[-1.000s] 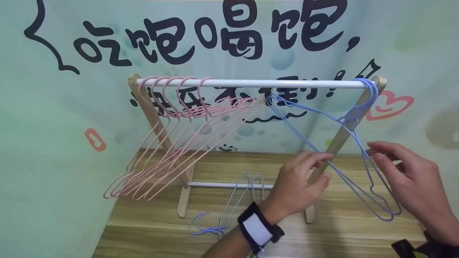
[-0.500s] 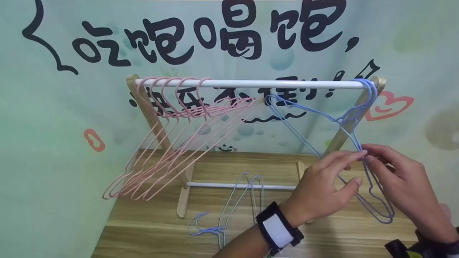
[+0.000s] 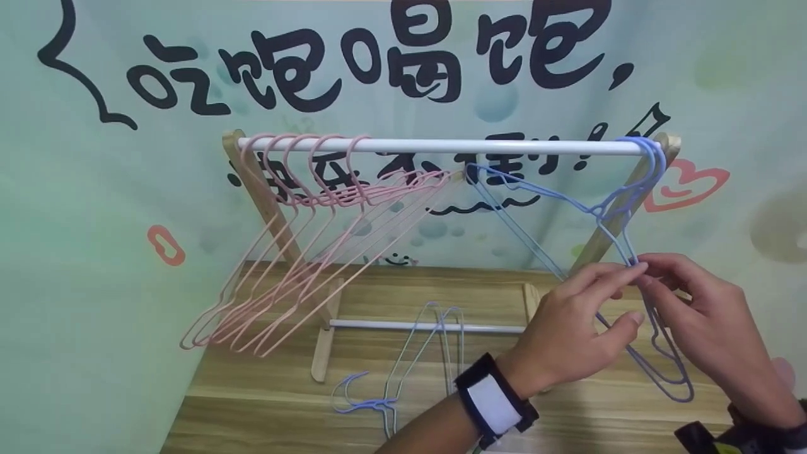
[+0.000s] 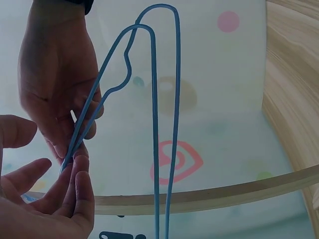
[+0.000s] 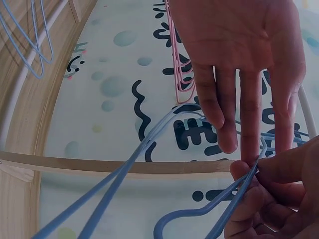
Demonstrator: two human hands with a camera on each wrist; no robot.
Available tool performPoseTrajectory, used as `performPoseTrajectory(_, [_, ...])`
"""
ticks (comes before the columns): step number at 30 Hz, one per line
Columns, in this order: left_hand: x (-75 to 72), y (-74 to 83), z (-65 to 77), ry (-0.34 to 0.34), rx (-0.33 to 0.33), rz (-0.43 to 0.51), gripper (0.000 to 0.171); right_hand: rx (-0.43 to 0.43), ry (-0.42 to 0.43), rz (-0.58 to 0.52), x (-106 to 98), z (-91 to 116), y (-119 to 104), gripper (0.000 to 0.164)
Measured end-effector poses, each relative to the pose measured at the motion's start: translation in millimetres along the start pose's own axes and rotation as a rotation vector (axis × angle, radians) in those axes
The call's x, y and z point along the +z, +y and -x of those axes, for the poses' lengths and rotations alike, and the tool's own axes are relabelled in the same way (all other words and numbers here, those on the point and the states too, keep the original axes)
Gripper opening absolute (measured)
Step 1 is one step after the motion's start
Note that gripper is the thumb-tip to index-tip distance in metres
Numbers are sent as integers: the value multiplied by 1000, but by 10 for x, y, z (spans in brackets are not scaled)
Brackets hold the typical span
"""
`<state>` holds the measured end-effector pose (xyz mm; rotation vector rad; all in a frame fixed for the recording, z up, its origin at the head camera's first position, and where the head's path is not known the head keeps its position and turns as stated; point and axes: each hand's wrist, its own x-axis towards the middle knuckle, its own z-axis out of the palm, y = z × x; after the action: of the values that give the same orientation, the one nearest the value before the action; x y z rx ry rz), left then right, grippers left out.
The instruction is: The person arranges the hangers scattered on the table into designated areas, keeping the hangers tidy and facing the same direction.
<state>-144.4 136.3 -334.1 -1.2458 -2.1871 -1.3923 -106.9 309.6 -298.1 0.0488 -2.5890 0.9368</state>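
Note:
Two blue wire hangers (image 3: 613, 207) hang by their hooks at the right end of the white rod (image 3: 479, 147). My right hand (image 3: 703, 321) pinches their near arms between thumb and fingers; the right wrist view shows this grip with the right hand (image 5: 284, 196) beside the wires. My left hand (image 3: 567, 325) reaches across from the left, its fingertips meeting the right hand's at the hangers. From the right wrist, the left hand's (image 5: 239, 55) fingers look straight. In the left wrist view, the hangers' rounded ends (image 4: 153, 59) stick out past the right hand (image 4: 60, 79).
Several pink hangers (image 3: 362, 197) hang on the rod's left part. The rack has wooden legs (image 3: 277, 214) and a lower white rod (image 3: 378, 325). More blue hangers (image 3: 378, 403) lie on the wooden tabletop (image 3: 252, 403) in front. A printed cloth (image 3: 126, 284) stands behind.
My left hand has moved right to meet the right hand at the blue hangers. The right hand has shifted slightly left and grips them; their near ends have drawn closer together and swung slightly.

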Motion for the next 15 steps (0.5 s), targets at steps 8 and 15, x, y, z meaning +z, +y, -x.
performPoseTrajectory(8, [12, -16, -5, 22, 5, -22, 51, -10, -27, -21, -8, 18, -11, 29])
performPoseTrajectory(15, [-10, -13, -3, 39, 16, -26, 48, -23, 3, -75, 5, -8, -25, 22])
